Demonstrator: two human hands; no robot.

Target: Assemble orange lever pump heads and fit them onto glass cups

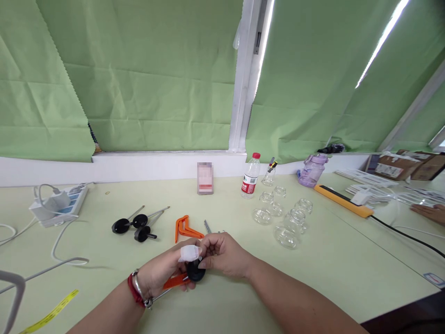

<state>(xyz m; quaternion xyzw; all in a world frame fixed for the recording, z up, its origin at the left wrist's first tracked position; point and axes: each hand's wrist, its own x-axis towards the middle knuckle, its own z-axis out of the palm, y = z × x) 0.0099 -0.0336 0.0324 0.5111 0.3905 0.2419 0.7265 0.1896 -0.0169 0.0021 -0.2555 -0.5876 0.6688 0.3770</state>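
1. Lying on the table (100, 269) at my left, three black discs with thin metal rods (140, 220) are resting close together; they are probably feeling light and stiff, with the rods offering the easier grip.
2. My left hand (160, 271), a white wrap (189, 253) covering one digit, is curling around the held parts, its fingers closing from behind and below.
3. A slim metal rod (162, 294) is slanting down past my left wrist; it is likely being rigid and a little slippery.
4. An orange strip (175, 281) is sitting in that same grasp, seeming like light, slightly springy plastic that is wanting a hold along its flat sides.
5. Behind my hands, loose orange brackets (187, 229) are lying together, their arms offering good places for fingers.
6. The black round part (195, 273) is sitting between my hands, looking smooth and hard; its rim is giving the surest hold.
7. My right hand (225, 257) is pinching that part's upper edge between thumb and fingers; whether they are also gripping something tiny, I cannot tell.
8. Farther right, clear vessels (262, 216) are standing, probably being fragile and needing gentle handling around their bodies.
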